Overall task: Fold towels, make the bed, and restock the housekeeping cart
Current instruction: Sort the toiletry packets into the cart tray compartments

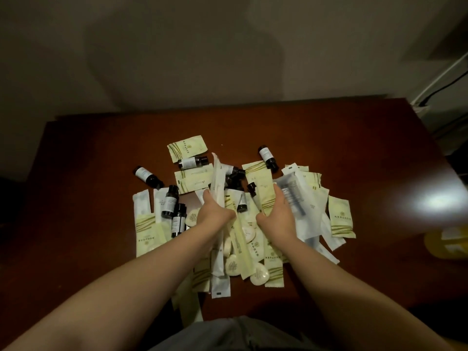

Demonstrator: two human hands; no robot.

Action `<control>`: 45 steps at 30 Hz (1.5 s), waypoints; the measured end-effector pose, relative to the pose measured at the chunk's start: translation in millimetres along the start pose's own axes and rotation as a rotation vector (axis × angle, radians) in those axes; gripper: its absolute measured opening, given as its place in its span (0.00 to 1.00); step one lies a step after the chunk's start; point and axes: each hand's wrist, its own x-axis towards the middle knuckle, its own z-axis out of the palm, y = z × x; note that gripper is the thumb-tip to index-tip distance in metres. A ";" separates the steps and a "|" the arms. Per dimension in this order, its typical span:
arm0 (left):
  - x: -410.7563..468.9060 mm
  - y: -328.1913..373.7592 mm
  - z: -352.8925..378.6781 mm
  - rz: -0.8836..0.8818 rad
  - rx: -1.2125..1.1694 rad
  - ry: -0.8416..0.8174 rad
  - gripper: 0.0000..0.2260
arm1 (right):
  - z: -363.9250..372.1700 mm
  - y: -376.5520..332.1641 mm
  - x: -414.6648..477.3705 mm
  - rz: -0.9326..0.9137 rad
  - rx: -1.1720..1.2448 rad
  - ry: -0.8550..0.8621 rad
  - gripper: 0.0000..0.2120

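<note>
Amenities [262, 191] heaped loose on desk [101, 173], mid-sort. My left hand [215, 209] grips long white packet [218, 178]; my right hand [277, 214] curls round frosted packet [293, 198]. Bottles [147, 176], soaps [259, 274], sachets [187, 148] unsorted. Cart, towels, bed out of view; restocking barely begun, I judge.

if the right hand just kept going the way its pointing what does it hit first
Probably the dark bottle lying just beyond the right hand, cap end nearest. Depth is unclear, so the striped sachet beside it could come first.
</note>
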 end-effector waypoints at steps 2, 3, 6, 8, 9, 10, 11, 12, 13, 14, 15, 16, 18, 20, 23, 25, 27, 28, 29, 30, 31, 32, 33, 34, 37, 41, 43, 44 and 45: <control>-0.1 -2.3 -5.9 0.033 -0.079 -0.017 0.37 | -3.9 0.6 2.6 0.003 0.072 0.031 0.39; -0.6 -3.3 -9.2 0.059 -0.117 -0.032 0.36 | -6.8 -0.3 3.9 0.005 0.098 0.045 0.39; -4.5 0.4 -21.3 0.133 -0.281 -0.098 0.30 | -19.0 -7.1 8.9 -0.022 0.170 0.080 0.39; -6.6 5.7 -29.9 0.181 -0.330 -0.126 0.24 | -29.0 -14.4 12.0 -0.025 0.221 0.088 0.40; -6.7 8.1 -34.0 0.200 -0.342 -0.130 0.22 | -33.4 -18.0 13.7 -0.024 0.239 0.092 0.40; -6.8 11.0 -38.0 0.208 -0.346 -0.127 0.22 | -37.8 -21.8 15.0 -0.027 0.251 0.100 0.40; -6.3 13.3 -41.6 0.217 -0.351 -0.118 0.21 | -42.1 -25.8 16.1 -0.035 0.261 0.108 0.39; -6.9 16.5 -44.5 0.228 -0.354 -0.111 0.20 | -46.4 -29.8 17.3 -0.048 0.271 0.113 0.39; -7.1 19.4 -46.7 0.238 -0.366 -0.108 0.18 | -51.1 -34.2 17.8 -0.059 0.285 0.110 0.39; -8.1 22.8 -48.6 0.246 -0.378 -0.106 0.16 | -55.2 -38.1 18.6 -0.065 0.301 0.098 0.39; -8.4 25.8 -50.2 0.257 -0.391 -0.102 0.15 | -59.1 -42.6 18.5 -0.067 0.322 0.078 0.39; -10.5 29.3 -52.0 0.271 -0.398 -0.100 0.13 | -62.3 -46.2 17.9 -0.069 0.344 0.051 0.38; -14.0 35.7 -55.6 0.295 -0.417 -0.094 0.14 | -65.8 -54.0 14.9 -0.072 0.388 -0.015 0.37; -18.1 42.3 -59.2 0.312 -0.435 -0.077 0.15 | -67.5 -62.7 9.8 -0.087 0.435 -0.079 0.36; -29.8 54.3 -63.1 0.365 -0.465 -0.078 0.14 | -69.7 -82.3 1.6 -0.114 0.490 -0.144 0.36; -40.1 63.5 -65.0 0.409 -0.489 -0.088 0.16 | -70.2 -95.4 -2.4 -0.150 0.484 -0.156 0.37; -51.5 72.4 -66.8 0.451 -0.519 -0.093 0.17 | -71.8 -105.5 -6.7 -0.196 0.465 -0.158 0.36; -57.0 76.2 -67.4 0.460 -0.545 -0.097 0.17 | -74.1 -109.8 -9.4 -0.217 0.458 -0.167 0.35; -62.8 79.9 -67.9 0.454 -0.585 -0.102 0.17 | -76.8 -113.7 -12.4 -0.229 0.456 -0.186 0.34; -68.1 82.9 -68.6 0.435 -0.631 -0.106 0.16 | -79.6 -117.0 -15.4 -0.230 0.465 -0.221 0.33; -72.7 85.0 -68.9 0.404 -0.677 -0.113 0.15 | -81.7 -120.2 -18.5 -0.220 0.486 -0.271 0.32; -77.7 86.4 -68.8 0.362 -0.720 -0.132 0.14 | -83.0 -122.4 -21.8 -0.204 0.510 -0.323 0.32; -83.1 86.8 -68.1 0.308 -0.756 -0.157 0.12 | -83.8 -123.6 -25.0 -0.190 0.525 -0.366 0.31; -89.0 86.5 -66.7 0.254 -0.781 -0.186 0.09 | -83.8 -123.7 -28.0 -0.180 0.527 -0.391 0.31; -107.2 79.5 -58.9 0.154 -0.816 -0.285 0.04 | -82.3 -119.1 -36.5 -0.122 0.526 -0.414 0.29; -127.6 47.8 -50.1 0.053 -0.783 -0.327 0.05 | -58.6 -95.8 -61.7 0.047 0.617 -0.475 0.31; -138.9 19.7 -43.8 -0.009 -0.738 -0.328 0.08 | -40.0 -79.2 -88.7 0.094 0.627 -0.497 0.31; -145.8 4.3 -39.6 -0.044 -0.731 -0.341 0.11 | -33.0 -71.2 -103.0 0.107 0.635 -0.499 0.31; -153.6 -9.7 -35.1 -0.080 -0.741 -0.360 0.12 | -28.8 -63.5 -116.3 0.113 0.637 -0.495 0.31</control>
